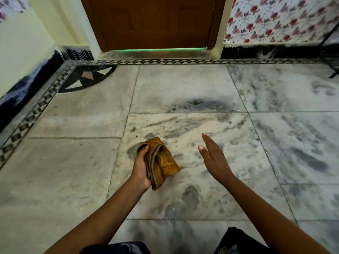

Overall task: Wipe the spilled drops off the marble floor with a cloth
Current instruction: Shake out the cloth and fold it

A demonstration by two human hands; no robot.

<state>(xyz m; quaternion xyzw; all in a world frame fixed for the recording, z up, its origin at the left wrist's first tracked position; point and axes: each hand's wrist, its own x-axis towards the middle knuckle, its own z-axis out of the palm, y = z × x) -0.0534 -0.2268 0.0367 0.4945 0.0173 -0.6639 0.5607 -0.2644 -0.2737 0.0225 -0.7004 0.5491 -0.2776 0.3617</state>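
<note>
Head view: looking down on marble floor.
Cloth: folded, mustard, near centre; floor contact unclear.
Left hand: fingers and thumb clamped round the cloth's left edge.
Right hand: free, fingers straight and together, palm facing left, above floor.
Drops: not separable from marble veining.
Step tip: press cloth flat, overlap strokes.

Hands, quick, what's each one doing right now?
Left hand: fingers curled round the folded cloth, holding it.
Right hand: open, fingers straight, holding nothing.
</note>
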